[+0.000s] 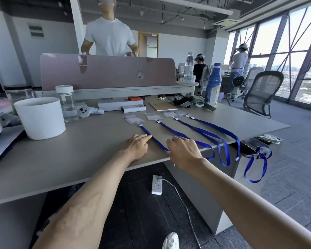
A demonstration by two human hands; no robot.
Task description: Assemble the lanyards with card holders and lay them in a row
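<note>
Several blue lanyards lie side by side on the grey desk (79, 155), each clipped to a clear card holder at its far end. The leftmost lanyard (147, 132) runs from its card holder (133, 119) toward me. My left hand (136, 144) rests flat on the desk, its fingertips touching that strap. My right hand (182, 151) is curled at the desk's front edge, pinching the same strap's near end. Further right lie the other lanyards (205, 131) with their holders (152, 116), their loops hanging over the desk edge.
A white round tub (41, 117), a clear bottle (67, 103), a white controller (88, 111) and boxes (120, 106) stand behind. A blue-white bottle (213, 83) is at the back right. Another blue lanyard (255, 168) hangs from an open drawer. People stand beyond the pink divider (108, 71).
</note>
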